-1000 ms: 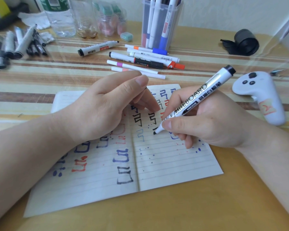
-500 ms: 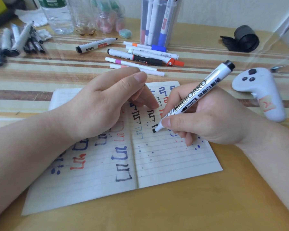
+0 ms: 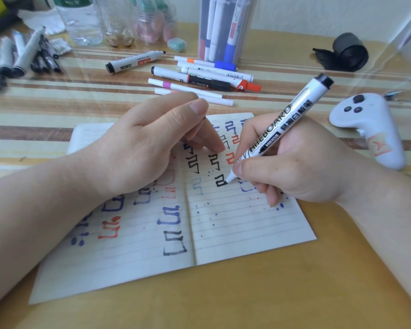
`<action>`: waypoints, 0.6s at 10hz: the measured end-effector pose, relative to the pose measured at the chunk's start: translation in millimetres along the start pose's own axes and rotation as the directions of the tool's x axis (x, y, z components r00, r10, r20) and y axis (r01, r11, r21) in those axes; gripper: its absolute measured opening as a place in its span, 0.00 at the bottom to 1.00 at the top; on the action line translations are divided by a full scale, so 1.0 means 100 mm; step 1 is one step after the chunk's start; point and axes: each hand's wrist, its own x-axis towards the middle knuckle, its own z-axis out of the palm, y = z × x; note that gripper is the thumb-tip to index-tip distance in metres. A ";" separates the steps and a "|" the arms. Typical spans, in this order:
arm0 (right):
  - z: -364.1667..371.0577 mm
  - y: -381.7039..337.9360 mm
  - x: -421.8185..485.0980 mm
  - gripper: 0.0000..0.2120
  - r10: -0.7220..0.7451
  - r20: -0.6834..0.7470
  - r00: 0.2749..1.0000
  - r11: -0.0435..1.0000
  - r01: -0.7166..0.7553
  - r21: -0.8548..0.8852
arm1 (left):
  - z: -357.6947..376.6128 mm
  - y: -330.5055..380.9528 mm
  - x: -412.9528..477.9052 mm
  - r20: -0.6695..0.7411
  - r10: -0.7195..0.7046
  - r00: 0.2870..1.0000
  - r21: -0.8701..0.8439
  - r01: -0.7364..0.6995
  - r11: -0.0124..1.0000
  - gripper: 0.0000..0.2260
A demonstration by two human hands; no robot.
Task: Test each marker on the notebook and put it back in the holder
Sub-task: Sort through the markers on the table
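An open lined notebook [image 3: 235, 233] lies in front of me, covered with black, blue and red test marks. My right hand [image 3: 294, 167] grips a white whiteboard marker [image 3: 278, 129] with its black tip on the right page, at a fresh black mark [image 3: 220, 182]. My left hand [image 3: 147, 148] rests on the upper middle of the notebook; thumb and forefinger pinch a small dark piece, apparently the marker cap [image 3: 204, 118], mostly hidden. The clear holder [image 3: 226, 27] with several markers stands at the back. Several loose markers [image 3: 199, 79] lie in front of it.
A white controller [image 3: 370, 129] lies right of the notebook, close to my right hand. A black roll [image 3: 347, 52] sits at the back right. Dark pens [image 3: 24, 55] are heaped at the far left, with bottles [image 3: 81, 20] and a small green eraser [image 3: 176, 44] behind.
The marker tip has moved in short strokes on the right page, and a new black mark has appeared under it. My left hand has stayed in place.
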 end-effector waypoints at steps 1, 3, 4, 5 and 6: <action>0.03 -0.01 0.05 0.17 0.186 0.042 0.982 0.982 -0.184 -0.048 | 0.00 0.02 0.00 0.000 0.005 1.000 -0.004 -0.005 1.000 0.16; -0.04 -0.11 -0.04 0.15 0.043 0.069 0.997 0.999 -0.044 0.011 | 0.00 0.05 -0.01 -0.009 0.009 1.000 -0.019 -0.010 1.000 0.15; -0.02 -0.07 0.02 0.16 0.039 0.087 0.995 0.999 -0.039 -0.001 | 0.00 0.07 -0.01 -0.016 0.017 1.000 -0.034 -0.018 0.999 0.15; 0.01 -0.01 0.03 0.22 0.176 0.094 0.980 0.984 -0.179 0.024 | 0.01 0.08 -0.01 -0.014 0.011 1.000 -0.071 -0.012 0.997 0.15; 0.02 0.01 0.00 0.04 -0.074 0.084 0.994 0.988 0.062 0.143 | 0.01 0.11 -0.01 -0.016 0.014 1.000 -0.130 -0.016 0.991 0.16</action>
